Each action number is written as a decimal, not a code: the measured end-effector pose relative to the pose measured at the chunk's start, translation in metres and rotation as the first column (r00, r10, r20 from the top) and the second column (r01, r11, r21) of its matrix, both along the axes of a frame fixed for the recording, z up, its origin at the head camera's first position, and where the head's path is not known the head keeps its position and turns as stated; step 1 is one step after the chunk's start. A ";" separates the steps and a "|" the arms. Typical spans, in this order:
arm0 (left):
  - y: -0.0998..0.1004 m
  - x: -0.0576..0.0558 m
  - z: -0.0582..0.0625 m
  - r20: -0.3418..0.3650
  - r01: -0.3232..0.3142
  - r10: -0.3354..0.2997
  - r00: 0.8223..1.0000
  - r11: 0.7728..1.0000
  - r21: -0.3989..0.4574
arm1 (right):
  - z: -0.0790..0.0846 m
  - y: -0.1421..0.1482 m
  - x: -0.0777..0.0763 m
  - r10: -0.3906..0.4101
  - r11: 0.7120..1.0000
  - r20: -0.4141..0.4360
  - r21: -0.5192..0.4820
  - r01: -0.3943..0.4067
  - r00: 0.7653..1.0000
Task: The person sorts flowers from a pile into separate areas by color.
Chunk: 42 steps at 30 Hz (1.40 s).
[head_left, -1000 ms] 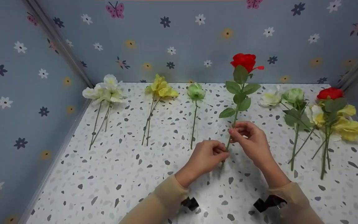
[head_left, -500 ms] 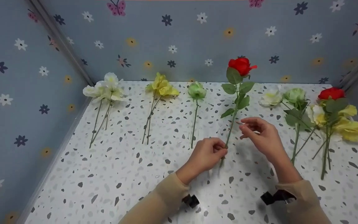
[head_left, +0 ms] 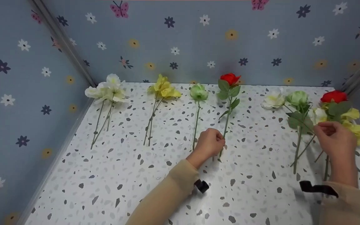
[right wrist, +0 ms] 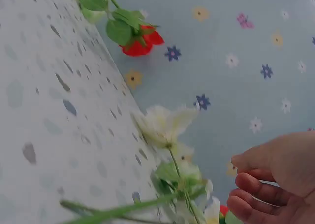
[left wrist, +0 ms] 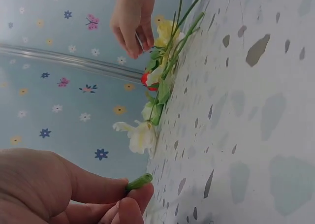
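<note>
My left hand [head_left: 210, 142] pinches the lower stem of a red rose [head_left: 229, 78], whose bloom lies toward the back wall. The cut green stem end [left wrist: 140, 181] pokes out between thumb and finger in the left wrist view. Over the flowers at the right, my right hand [head_left: 337, 139] hovers with loosely bent fingers and nothing in them, as the right wrist view also shows. Below and around it lie a second red rose [head_left: 333, 96], a yellow flower [head_left: 359, 131], a green flower [head_left: 297, 98] and a white flower [head_left: 273, 100]. The hand partly hides their stems.
Left of the held rose lies a single green flower [head_left: 199, 92]. Farther left are yellow flowers [head_left: 164, 89] and white flowers [head_left: 106, 90], stems toward me. A patterned back wall [head_left: 192, 40] and left wall [head_left: 23, 103] border the speckled tabletop [head_left: 105, 181].
The right hand has let go of the rose stem and moved right, over the other flowers. The left hand has lowered the rose, shifting it left beside the green flower.
</note>
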<state>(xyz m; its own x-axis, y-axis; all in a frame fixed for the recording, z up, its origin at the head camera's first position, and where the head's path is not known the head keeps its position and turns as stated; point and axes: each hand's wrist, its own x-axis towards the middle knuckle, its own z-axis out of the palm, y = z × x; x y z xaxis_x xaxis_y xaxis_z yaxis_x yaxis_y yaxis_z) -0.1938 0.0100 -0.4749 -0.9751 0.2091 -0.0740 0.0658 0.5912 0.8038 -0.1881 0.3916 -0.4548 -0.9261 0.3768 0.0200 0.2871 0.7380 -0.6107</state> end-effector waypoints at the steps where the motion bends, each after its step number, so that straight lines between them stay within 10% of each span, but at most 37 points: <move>1: 0.002 -0.003 -0.001 0.001 -0.005 0.005 1.000 1.000 -0.014 | -0.003 0.007 0.001 -0.047 0.999 0.025 0.007 0.047 0.999; 10: 0.020 -0.011 -0.010 0.004 0.034 -0.033 0.999 0.993 -0.110 | -0.021 0.037 0.008 -0.255 0.967 0.121 0.003 0.257 0.959; 31: 0.024 -0.005 -0.018 -0.043 0.100 -0.109 0.993 0.979 -0.178 | -0.028 0.041 0.008 -0.212 0.973 0.221 -0.043 0.226 0.952; 42: 0.030 -0.006 -0.019 -0.044 0.101 -0.108 0.993 0.985 -0.138 | -0.026 0.046 0.006 -0.295 0.924 0.239 -0.176 0.340 0.925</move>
